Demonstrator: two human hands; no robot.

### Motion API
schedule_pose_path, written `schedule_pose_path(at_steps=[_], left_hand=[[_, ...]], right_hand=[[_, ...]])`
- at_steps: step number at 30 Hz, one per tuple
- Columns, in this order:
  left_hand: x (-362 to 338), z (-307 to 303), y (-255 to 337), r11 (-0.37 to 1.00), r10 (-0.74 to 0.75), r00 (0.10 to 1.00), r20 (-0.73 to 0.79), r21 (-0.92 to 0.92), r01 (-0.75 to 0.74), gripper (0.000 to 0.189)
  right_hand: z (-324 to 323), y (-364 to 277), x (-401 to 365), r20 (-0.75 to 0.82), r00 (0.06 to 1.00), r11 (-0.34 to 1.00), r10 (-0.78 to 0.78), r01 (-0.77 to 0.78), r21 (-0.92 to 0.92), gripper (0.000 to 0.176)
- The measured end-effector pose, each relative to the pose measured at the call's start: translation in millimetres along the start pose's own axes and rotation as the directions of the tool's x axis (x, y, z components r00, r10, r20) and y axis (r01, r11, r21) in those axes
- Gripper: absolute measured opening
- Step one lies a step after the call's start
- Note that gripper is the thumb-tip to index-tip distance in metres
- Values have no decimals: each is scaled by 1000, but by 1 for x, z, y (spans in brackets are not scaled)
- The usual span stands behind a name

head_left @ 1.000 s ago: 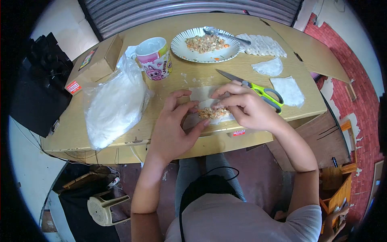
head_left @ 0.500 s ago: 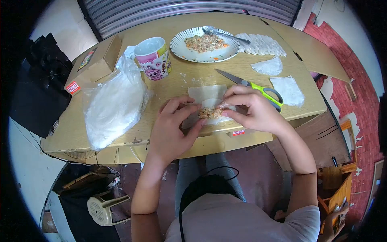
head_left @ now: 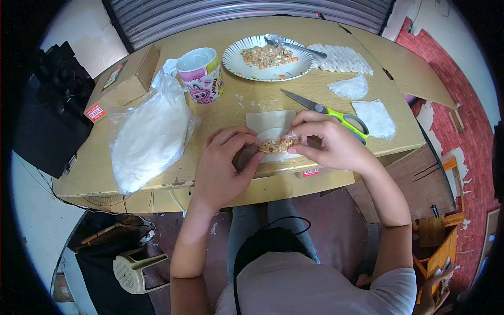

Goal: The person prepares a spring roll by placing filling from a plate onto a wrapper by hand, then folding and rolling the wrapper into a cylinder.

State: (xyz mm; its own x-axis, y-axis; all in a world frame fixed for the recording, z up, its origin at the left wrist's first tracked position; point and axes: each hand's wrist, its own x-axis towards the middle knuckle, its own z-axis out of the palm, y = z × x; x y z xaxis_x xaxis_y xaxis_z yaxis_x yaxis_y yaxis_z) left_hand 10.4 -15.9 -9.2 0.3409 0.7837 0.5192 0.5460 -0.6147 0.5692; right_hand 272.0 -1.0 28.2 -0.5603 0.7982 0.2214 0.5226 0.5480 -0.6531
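A strip of crumbly minced filling [head_left: 276, 146] lies across a thin white wrapper [head_left: 273, 135] near the table's front edge. A second pale square sheet [head_left: 269, 119] shows beneath and behind the wrapper. My left hand [head_left: 227, 159] pinches the left end of the filling between thumb and fingers. At its other end, my right hand [head_left: 326, 137] is closed the same way, its fingertips on the filling. Green-handled scissors [head_left: 334, 114] lie just beyond my right hand, blades pointing left. Parts of the wrapper are hidden under my fingers.
Behind stands a paper plate [head_left: 231, 62] with more filling and a spoon [head_left: 310, 51]. White rolls [head_left: 341, 58] and folded wrappers [head_left: 374, 118] lie to the right. On the left are a mug [head_left: 202, 79], a plastic bag of white wrappers [head_left: 149, 139] and a cardboard box [head_left: 123, 84].
Both hands stay nearly in place. My left fingers have drawn in over the filling's left end, and the filling now looks stretched a little wider to the right.
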Motion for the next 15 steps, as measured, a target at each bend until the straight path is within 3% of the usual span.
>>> schedule_pose_path(at_steps=[4, 8, 15], left_hand=[[1, -3, 6, 999, -13, 1000, 1, -35, 13, 21], [4, -5, 8, 993, -49, 999, 25, -105, 51, 18], [4, 2, -1, 999, -35, 999, 17, -37, 35, 16]], right_hand=[[-1, -1, -1, 15, 999, 999, 43, -43, 3, 25], [-2, 4, -3, -49, 998, 999, -26, 28, 39, 19], [3, 1, -4, -110, 993, 1000, -29, 30, 8, 16]])
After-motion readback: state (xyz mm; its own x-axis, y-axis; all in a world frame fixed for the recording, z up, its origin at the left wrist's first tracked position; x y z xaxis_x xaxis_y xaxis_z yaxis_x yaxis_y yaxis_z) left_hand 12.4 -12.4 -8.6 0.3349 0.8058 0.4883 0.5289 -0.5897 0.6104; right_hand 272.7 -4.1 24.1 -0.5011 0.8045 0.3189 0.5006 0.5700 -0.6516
